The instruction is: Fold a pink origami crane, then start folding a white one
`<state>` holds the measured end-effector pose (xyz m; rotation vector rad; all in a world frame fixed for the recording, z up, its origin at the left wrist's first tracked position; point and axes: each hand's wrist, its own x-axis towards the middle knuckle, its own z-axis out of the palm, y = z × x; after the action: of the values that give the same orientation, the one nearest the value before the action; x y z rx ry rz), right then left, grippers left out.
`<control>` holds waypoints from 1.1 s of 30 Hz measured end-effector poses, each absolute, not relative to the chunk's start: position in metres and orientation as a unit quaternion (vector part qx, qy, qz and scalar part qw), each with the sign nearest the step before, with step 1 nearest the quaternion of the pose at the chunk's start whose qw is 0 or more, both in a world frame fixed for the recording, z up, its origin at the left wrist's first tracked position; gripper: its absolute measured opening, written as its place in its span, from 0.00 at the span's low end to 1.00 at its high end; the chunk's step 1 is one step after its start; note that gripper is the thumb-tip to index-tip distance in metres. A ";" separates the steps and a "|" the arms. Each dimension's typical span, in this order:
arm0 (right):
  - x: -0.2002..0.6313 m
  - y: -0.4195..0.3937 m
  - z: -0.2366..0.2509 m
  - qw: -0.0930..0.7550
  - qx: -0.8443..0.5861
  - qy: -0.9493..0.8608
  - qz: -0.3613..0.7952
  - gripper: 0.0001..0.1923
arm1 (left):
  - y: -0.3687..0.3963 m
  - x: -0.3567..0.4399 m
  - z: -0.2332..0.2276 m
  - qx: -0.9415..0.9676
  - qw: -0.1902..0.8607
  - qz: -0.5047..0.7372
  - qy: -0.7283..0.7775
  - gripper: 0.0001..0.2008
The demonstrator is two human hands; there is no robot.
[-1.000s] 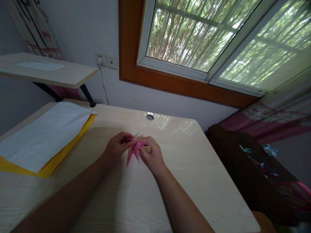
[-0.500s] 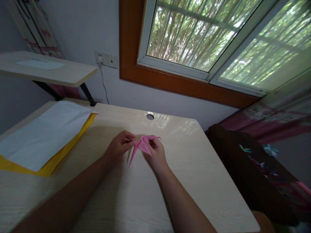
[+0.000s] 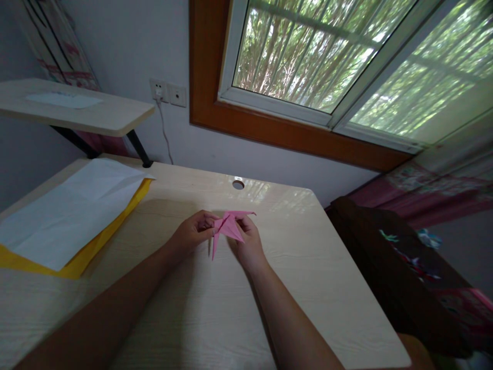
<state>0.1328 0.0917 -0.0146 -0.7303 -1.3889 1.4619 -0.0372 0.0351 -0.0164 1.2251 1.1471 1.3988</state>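
Observation:
A pink folded paper figure [image 3: 228, 226] with long pointed flaps is held just above the pale wooden desk [image 3: 316, 288], near its middle. My left hand [image 3: 191, 234] pinches its left side with thumb and fingertips. My right hand [image 3: 248, 241] grips its right side, partly under the paper. One thin point hangs down towards me, another juts out to the right.
A white sheet [image 3: 65, 213] lies on yellow paper [image 3: 82, 259] at the desk's left. A cable hole [image 3: 238, 184] sits near the far edge. A raised shelf [image 3: 77, 110] stands at back left, a dark chair [image 3: 400, 267] on the right, a window above.
The paper figure has been turned and spread: its points now stick right and down. My left hand, briefly off it, has closed on its left side again.

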 end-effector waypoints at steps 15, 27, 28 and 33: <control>0.134 0.088 -0.013 0.459 -0.312 -0.660 0.506 0.06 | 0.031 -0.041 -0.008 0.575 0.321 0.525 0.539 0.05; 0.138 0.080 0.009 0.467 -0.279 -0.797 0.263 0.04 | 0.029 -0.042 0.002 0.658 0.240 0.504 0.505 0.09; 0.139 0.080 0.008 0.463 -0.276 -0.804 0.252 0.05 | 0.029 -0.042 0.001 0.644 0.245 0.514 0.511 0.09; 0.144 0.083 0.005 0.426 -0.289 -0.827 0.226 0.07 | 0.029 -0.043 -0.009 0.554 0.322 0.598 0.482 0.18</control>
<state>0.1441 0.0829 0.0048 -0.7235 -2.0670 0.5662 -0.0431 0.0285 -0.0090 1.4559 1.2651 1.5693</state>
